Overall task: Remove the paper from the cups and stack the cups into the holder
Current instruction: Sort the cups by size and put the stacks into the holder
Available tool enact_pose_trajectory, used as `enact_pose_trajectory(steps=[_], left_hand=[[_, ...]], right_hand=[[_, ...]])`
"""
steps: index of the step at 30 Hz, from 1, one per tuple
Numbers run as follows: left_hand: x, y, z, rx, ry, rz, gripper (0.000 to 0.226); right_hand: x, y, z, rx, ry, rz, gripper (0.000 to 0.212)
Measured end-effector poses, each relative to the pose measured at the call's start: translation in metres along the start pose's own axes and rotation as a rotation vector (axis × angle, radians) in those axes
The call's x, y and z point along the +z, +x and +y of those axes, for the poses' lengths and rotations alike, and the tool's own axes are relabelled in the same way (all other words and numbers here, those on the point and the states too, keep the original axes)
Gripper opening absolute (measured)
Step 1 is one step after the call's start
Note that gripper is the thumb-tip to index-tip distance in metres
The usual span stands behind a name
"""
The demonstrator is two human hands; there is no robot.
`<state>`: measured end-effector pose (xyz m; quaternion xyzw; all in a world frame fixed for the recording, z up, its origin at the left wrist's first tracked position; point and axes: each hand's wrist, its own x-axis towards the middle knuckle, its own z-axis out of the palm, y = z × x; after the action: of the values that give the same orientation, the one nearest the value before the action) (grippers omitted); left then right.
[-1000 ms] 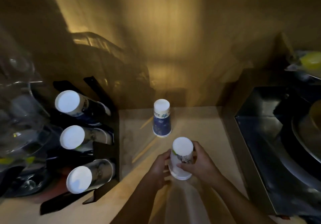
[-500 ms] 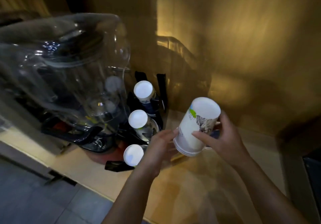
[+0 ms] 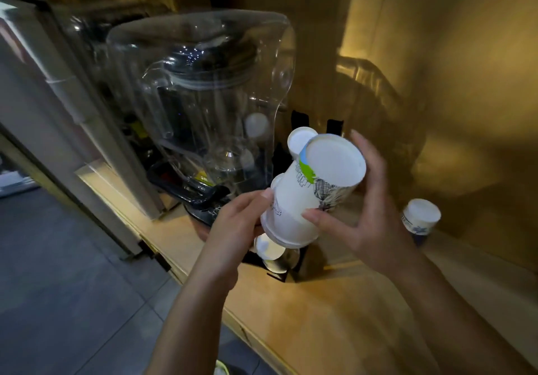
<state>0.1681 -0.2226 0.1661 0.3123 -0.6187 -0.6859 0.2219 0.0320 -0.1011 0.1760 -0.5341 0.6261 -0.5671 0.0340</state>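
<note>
I hold a stack of white paper cups with green and black print, tilted, its base pointing up and right. My right hand grips its side and my left hand touches its lower rim. Behind the stack stands the black cup holder, partly hidden. White cup bottoms show in the holder at the top and near the bottom. Another cup stack with blue print stands upside down on the wooden counter to the right.
A large clear plastic blender jar on a black base stands left of the holder. The wooden counter ends in an edge running diagonally, with grey floor tiles below left. A wall rises behind.
Both hands lifted the cup stack off the counter and carried it left, up in front of the holder, tilting it. The view swung left, bringing the blender jar and floor into sight.
</note>
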Motion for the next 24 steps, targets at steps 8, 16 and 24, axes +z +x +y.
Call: enact_pose_trajectory(steps=[8,16,24], left_hand=[[-0.024,0.006,-0.019,-0.085,0.028,-0.054,0.04],[-0.027,0.014,-0.03,-0.108,0.053,-0.048,0.038],[-0.016,0.025,-0.049,-0.154,-0.042,-0.036,0.036]], right_hand=[[0.036,0.0,0.006,-0.135,-0.326,-0.084,0.074],[0.047,-0.002,0.011,-0.131,-0.41,-0.084,0.074],[0.06,-0.024,0.062,-0.11,-0.608,-0.307,0.064]])
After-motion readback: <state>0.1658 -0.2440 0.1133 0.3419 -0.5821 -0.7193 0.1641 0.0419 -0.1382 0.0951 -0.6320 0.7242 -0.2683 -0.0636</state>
